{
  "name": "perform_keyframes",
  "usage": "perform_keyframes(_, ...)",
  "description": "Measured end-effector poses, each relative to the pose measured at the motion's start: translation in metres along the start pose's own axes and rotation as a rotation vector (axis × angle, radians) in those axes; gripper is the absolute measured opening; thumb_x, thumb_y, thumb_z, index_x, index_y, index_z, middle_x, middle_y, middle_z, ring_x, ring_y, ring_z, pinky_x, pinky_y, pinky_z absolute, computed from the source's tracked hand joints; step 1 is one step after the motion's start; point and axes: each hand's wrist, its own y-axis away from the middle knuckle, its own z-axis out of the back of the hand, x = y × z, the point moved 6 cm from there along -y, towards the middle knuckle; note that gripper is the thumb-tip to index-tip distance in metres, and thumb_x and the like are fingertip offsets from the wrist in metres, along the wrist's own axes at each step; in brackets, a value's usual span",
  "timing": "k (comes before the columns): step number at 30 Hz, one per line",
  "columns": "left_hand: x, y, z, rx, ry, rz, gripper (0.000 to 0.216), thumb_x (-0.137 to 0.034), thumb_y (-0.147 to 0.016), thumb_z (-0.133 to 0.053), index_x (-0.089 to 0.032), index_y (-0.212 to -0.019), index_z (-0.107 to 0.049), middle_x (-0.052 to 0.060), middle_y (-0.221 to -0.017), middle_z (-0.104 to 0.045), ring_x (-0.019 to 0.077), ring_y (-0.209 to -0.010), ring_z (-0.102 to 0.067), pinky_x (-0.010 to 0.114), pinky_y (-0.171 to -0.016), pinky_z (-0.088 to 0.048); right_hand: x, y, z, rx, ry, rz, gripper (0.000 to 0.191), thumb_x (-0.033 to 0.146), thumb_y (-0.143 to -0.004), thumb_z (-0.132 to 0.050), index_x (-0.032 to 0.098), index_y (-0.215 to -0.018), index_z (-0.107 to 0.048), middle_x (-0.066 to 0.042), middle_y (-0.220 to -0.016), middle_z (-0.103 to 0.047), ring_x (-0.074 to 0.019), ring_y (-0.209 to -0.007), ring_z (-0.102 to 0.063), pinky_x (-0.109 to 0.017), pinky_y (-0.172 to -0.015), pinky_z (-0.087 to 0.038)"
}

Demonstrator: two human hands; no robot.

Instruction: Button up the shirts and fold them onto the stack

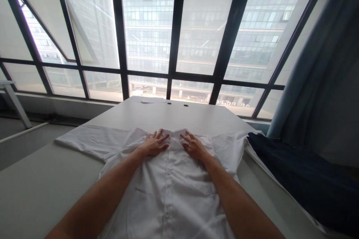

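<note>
Two bare hands, both open, fingers spread, palms flat on a white short-sleeved button-front cotton shirt (168,198) near its collar (174,134), neither gripping; left hand (153,144) just left of the button placket (169,179), right hand (195,147) just right of it. Shirt lies face up, sleeves (84,142) spread wide, on a pale flat table (179,115); flat palms seem placed to press cloth down, not lift it. Bare tabletop beyond shirt's collar leaves open room. Dark navy cloth (303,179) sits just right of shirt, blue-grey curtain (305,56) farther right of shirt
</note>
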Motion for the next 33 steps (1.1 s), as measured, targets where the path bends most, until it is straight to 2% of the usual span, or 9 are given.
perform_keyframes(2,0.007,-0.004,0.001,0.007,0.030,0.014,0.063,-0.064,-0.094,-0.035,-0.035,-0.151,-0.032,0.012,-0.162,-0.013,0.0404,-0.144,-0.023,0.066,-0.108,-0.021,-0.003,-0.001,-0.004,0.035,-0.016,-0.031,0.050,0.034,-0.094,-0.049,0.023,-0.142,-0.051,-0.015,-0.158,-0.029,-0.0326,-0.139,-0.038,-0.054,-0.112,-0.029)
perform_keyframes(5,0.027,-0.008,0.005,-0.021,0.122,0.043,0.063,-0.058,-0.097,-0.029,-0.028,-0.153,-0.027,0.012,-0.161,-0.019,0.0309,-0.145,-0.025,0.056,-0.114,-0.021,-0.014,-0.004,-0.007,0.092,-0.037,-0.134,0.060,0.038,-0.094,-0.049,0.020,-0.150,-0.038,-0.016,-0.159,-0.025,-0.0309,-0.143,-0.030,-0.055,-0.114,-0.024)
perform_keyframes(9,0.065,-0.010,0.006,0.040,0.149,0.131,0.060,-0.050,-0.099,-0.025,-0.020,-0.149,-0.034,0.011,-0.157,-0.031,0.0236,-0.146,-0.027,0.045,-0.118,-0.018,-0.033,-0.015,-0.004,0.169,-0.093,-0.221,0.062,0.043,-0.097,-0.040,0.013,-0.151,-0.033,-0.017,-0.156,-0.031,-0.0247,-0.145,-0.028,-0.044,-0.116,-0.023)
perform_keyframes(15,0.098,-0.013,0.009,0.146,-0.003,0.246,0.076,-0.064,-0.094,-0.018,-0.016,-0.153,-0.026,0.012,-0.161,-0.012,0.0279,-0.149,-0.010,0.050,-0.117,-0.012,-0.049,-0.036,-0.013,0.238,-0.010,-0.321,0.067,0.055,-0.095,-0.038,0.014,-0.149,-0.037,-0.016,-0.158,-0.027,-0.0283,-0.146,-0.022,-0.047,-0.117,-0.018)
perform_keyframes(19,0.097,-0.027,0.017,0.157,-0.073,0.324,0.078,-0.064,-0.094,-0.019,-0.016,-0.154,-0.024,0.012,-0.162,-0.010,0.0295,-0.149,-0.010,0.052,-0.117,-0.013,-0.041,-0.042,-0.017,0.184,0.107,-0.370,0.070,0.060,-0.094,-0.032,0.019,-0.150,-0.036,-0.014,-0.159,-0.026,-0.0279,-0.147,-0.021,-0.051,-0.116,-0.014)
perform_keyframes(23,0.071,-0.027,0.027,0.070,-0.213,0.335,0.064,-0.052,-0.098,-0.026,-0.016,-0.151,-0.034,0.014,-0.160,-0.021,0.0315,-0.147,-0.018,0.056,-0.116,-0.011,-0.024,-0.038,0.006,0.038,0.294,-0.325,0.057,0.052,-0.096,-0.035,0.017,-0.137,-0.052,-0.018,-0.142,-0.052,-0.0304,-0.133,-0.042,-0.054,-0.113,-0.012)
perform_keyframes(26,0.045,-0.009,0.021,0.056,-0.173,0.222,0.059,-0.050,-0.099,-0.027,-0.021,-0.148,-0.039,0.013,-0.157,-0.030,0.0317,-0.144,-0.028,0.058,-0.114,-0.016,-0.020,-0.022,0.017,0.062,0.348,-0.305,0.044,0.044,-0.096,-0.039,0.015,-0.120,-0.063,-0.018,-0.124,-0.064,-0.0299,-0.115,-0.056,-0.052,-0.109,-0.021)
perform_keyframes(29,0.038,0.008,0.007,0.149,-0.069,0.159,0.067,-0.064,-0.095,-0.023,-0.028,-0.151,-0.033,0.010,-0.161,-0.017,0.0340,-0.147,-0.018,0.065,-0.111,-0.016,-0.031,-0.002,0.015,0.180,0.276,-0.335,0.048,0.050,-0.093,-0.043,0.015,-0.118,-0.064,-0.019,-0.125,-0.062,-0.0313,-0.114,-0.057,-0.050,-0.102,-0.032)
perform_keyframes(33,0.052,0.000,0.007,0.170,-0.047,0.154,0.072,-0.068,-0.094,-0.019,-0.028,-0.153,-0.027,0.009,-0.163,-0.009,0.0324,-0.149,-0.007,0.069,-0.111,-0.007,-0.044,0.003,0.012,0.191,0.224,-0.243,0.054,0.050,-0.097,-0.038,0.017,-0.138,-0.050,-0.017,-0.147,-0.046,-0.0296,-0.132,-0.043,-0.050,-0.107,-0.028)
